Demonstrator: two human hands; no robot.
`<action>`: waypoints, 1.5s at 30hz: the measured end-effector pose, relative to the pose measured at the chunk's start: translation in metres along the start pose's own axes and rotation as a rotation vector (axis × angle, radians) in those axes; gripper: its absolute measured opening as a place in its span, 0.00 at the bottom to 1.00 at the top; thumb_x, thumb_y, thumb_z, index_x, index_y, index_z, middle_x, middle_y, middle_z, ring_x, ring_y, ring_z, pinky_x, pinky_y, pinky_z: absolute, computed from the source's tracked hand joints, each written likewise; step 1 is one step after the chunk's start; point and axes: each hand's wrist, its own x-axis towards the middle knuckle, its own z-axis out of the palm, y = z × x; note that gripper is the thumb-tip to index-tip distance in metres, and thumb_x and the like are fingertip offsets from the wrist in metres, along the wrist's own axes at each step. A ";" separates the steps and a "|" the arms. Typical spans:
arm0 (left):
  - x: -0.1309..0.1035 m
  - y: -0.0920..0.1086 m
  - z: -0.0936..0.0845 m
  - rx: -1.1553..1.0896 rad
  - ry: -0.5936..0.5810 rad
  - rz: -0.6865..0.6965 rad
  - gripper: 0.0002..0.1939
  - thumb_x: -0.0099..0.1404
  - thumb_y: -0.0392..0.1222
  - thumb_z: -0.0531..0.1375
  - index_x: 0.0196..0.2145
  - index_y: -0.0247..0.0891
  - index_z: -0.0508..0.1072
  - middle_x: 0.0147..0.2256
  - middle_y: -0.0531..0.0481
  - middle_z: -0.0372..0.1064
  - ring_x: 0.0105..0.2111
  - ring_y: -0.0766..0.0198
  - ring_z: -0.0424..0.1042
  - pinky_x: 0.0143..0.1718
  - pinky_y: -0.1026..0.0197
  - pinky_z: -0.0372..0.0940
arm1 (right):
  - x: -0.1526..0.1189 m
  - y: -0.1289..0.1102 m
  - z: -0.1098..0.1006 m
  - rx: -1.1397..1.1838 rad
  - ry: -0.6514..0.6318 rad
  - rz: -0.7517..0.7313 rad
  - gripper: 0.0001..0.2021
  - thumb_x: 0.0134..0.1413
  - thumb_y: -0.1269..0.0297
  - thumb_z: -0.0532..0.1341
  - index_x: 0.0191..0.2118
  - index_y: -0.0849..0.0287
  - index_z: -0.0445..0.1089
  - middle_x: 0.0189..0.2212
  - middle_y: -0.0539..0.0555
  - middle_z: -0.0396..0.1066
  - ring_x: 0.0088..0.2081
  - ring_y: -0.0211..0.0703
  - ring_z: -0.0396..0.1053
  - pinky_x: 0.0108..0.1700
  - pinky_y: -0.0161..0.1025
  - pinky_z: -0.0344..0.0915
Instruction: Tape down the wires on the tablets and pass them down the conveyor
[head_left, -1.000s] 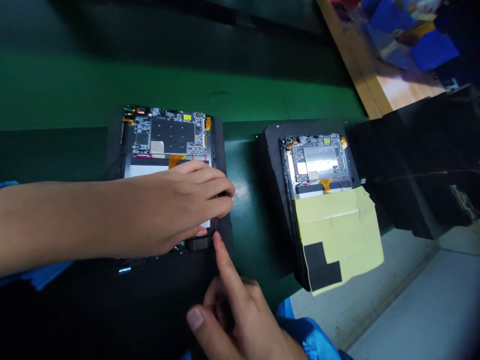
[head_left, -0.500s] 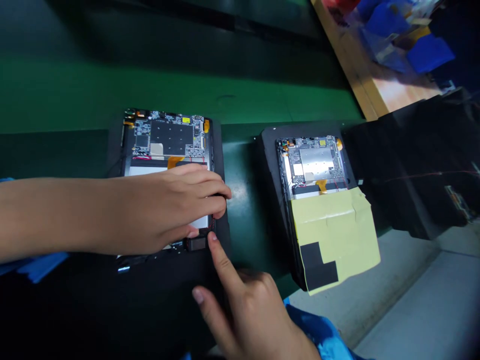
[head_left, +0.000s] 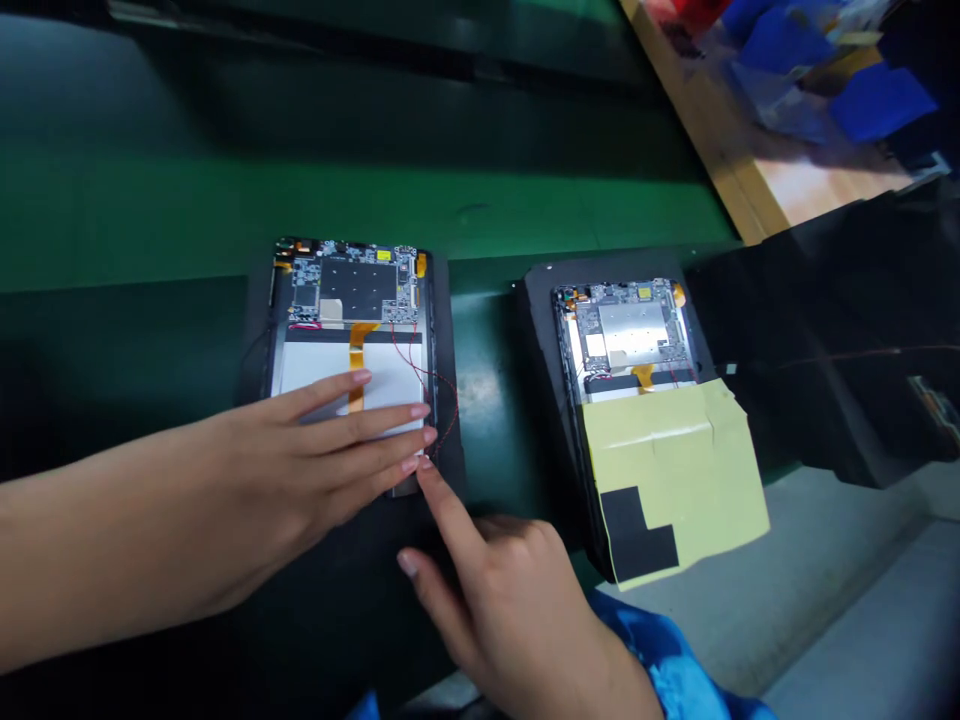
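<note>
An opened tablet (head_left: 356, 290) lies in front of me, its circuit board at the far end and a white battery (head_left: 319, 362) nearer. Orange flex tape (head_left: 357, 350) crosses the battery. A thin red wire (head_left: 454, 400) loops out past the right edge. Fingers stretched out, my left hand (head_left: 300, 470) lies flat over the battery and the tablet's near part, hiding much of it. My right hand (head_left: 510, 600) points its index finger at the near right corner, its tip close to the left fingertips. Its thumb is held apart, and nothing shows in its grip.
To the right, a second opened tablet (head_left: 634, 330) rests on a dark pad (head_left: 536, 300), partly covered by a yellow sheet (head_left: 675, 450) with a black patch. Black foam-like sheets (head_left: 825, 300) lie farther right. Blue bins (head_left: 881, 100) stand on a wooden bench (head_left: 810, 180) behind.
My left hand has drawn back toward me, its curled fingers now straightened and flat, uncovering more battery and tape. The red wire now shows looping past the edge. My right hand has barely moved.
</note>
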 end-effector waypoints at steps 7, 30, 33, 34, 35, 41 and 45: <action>0.007 0.002 0.013 0.049 0.028 -0.130 0.28 0.72 0.51 0.59 0.67 0.57 0.79 0.67 0.58 0.80 0.77 0.50 0.65 0.81 0.44 0.60 | -0.006 0.006 -0.006 0.082 0.136 -0.033 0.31 0.86 0.49 0.51 0.75 0.69 0.71 0.30 0.59 0.87 0.26 0.47 0.84 0.28 0.38 0.69; 0.039 -0.038 -0.023 0.021 0.122 0.051 0.22 0.86 0.38 0.49 0.65 0.46 0.78 0.67 0.51 0.79 0.74 0.52 0.68 0.83 0.44 0.46 | 0.028 0.026 0.014 0.360 0.587 0.084 0.18 0.78 0.70 0.56 0.62 0.62 0.80 0.47 0.63 0.82 0.48 0.56 0.81 0.51 0.51 0.81; 0.057 -0.060 -0.021 -0.042 0.060 0.074 0.20 0.87 0.41 0.50 0.62 0.42 0.80 0.58 0.45 0.84 0.62 0.51 0.79 0.71 0.49 0.65 | 0.041 0.027 0.013 0.291 0.545 0.019 0.19 0.75 0.74 0.56 0.60 0.60 0.83 0.47 0.63 0.80 0.49 0.57 0.77 0.51 0.53 0.79; 0.063 -0.066 -0.019 -0.087 0.008 0.079 0.19 0.87 0.42 0.51 0.59 0.41 0.82 0.54 0.43 0.85 0.56 0.52 0.80 0.65 0.51 0.69 | 0.042 0.027 0.013 0.283 0.539 0.009 0.20 0.74 0.76 0.56 0.60 0.60 0.83 0.47 0.63 0.80 0.49 0.57 0.76 0.51 0.52 0.79; 0.068 -0.071 -0.017 -0.125 -0.039 0.076 0.19 0.87 0.42 0.52 0.54 0.41 0.83 0.51 0.43 0.84 0.52 0.53 0.81 0.59 0.53 0.71 | 0.043 0.028 0.013 0.277 0.538 0.001 0.21 0.73 0.77 0.57 0.60 0.60 0.83 0.47 0.63 0.79 0.50 0.57 0.75 0.52 0.52 0.79; 0.092 -0.091 -0.019 -0.198 -0.135 0.074 0.14 0.82 0.36 0.58 0.36 0.41 0.79 0.38 0.48 0.78 0.39 0.58 0.76 0.43 0.60 0.69 | 0.038 0.030 0.024 0.228 0.603 -0.056 0.19 0.74 0.75 0.61 0.63 0.64 0.82 0.49 0.66 0.78 0.51 0.59 0.73 0.51 0.53 0.78; 0.100 -0.097 -0.020 -0.223 -0.178 0.097 0.13 0.80 0.36 0.59 0.35 0.41 0.76 0.35 0.50 0.75 0.36 0.59 0.74 0.41 0.60 0.67 | 0.040 0.031 0.032 0.209 0.668 -0.089 0.15 0.75 0.71 0.64 0.60 0.63 0.83 0.48 0.65 0.78 0.51 0.58 0.74 0.50 0.52 0.78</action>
